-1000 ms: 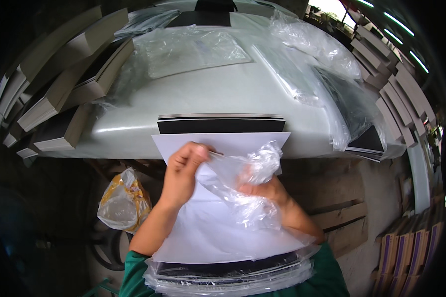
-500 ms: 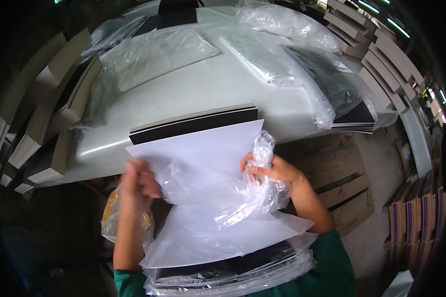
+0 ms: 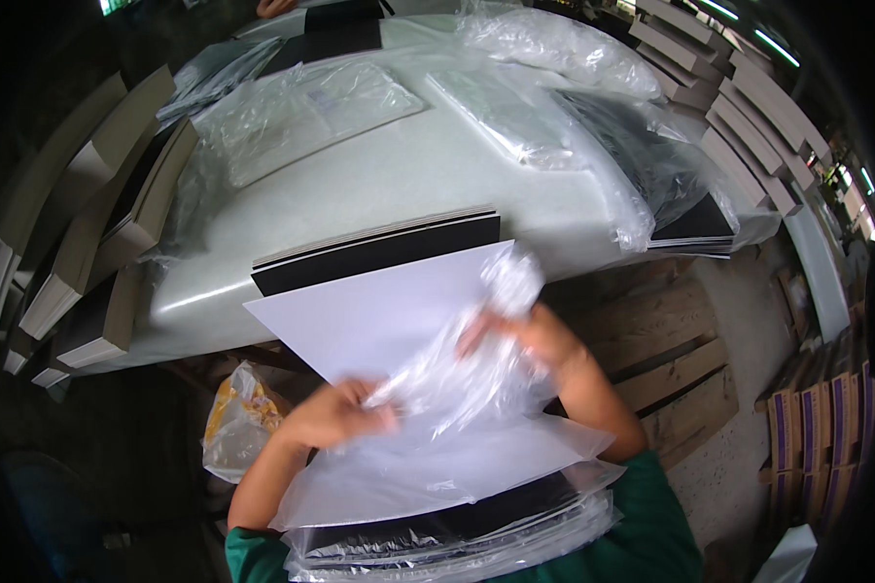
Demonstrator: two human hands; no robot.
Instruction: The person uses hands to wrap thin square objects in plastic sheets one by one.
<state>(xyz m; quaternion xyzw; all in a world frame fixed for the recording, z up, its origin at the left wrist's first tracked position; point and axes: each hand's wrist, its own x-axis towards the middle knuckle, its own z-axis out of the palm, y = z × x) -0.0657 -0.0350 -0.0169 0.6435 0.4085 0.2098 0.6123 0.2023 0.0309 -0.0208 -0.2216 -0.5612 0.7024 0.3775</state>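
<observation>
- Behind the hands sits a pale counter (image 3: 379,185) with clear bags, flat packs and a black-edged stack (image 3: 379,255) near its front edge.
- Grey boards (image 3: 97,243) lean in rows at the left, and more are piled at the far right.
- A wooden pallet (image 3: 671,350) lies on the floor to the right, and a yellow bag (image 3: 235,428) lies low at the left.
- A big white sheet (image 3: 379,316) lies over the lap, slanting from the lower right up to the upper left.
- A clear bag (image 3: 457,384) lies crumpled on top of the sheet, between the two hands.
- The left hand (image 3: 345,416) is at the bag's lower left end, with fingers (image 3: 379,420) pinched closed on its edge.
- The right hand (image 3: 544,340) is at the bag's upper right end, with fingers curled closed around a bunched bit of plastic.
- The bag's long way runs from one hand to the other, slanting up to the right.
- Both hands touch the bag, so neither one is nearer.
- More bagged black sheets (image 3: 457,539) are stacked under the white sheet, close to the green shirt (image 3: 651,544).
</observation>
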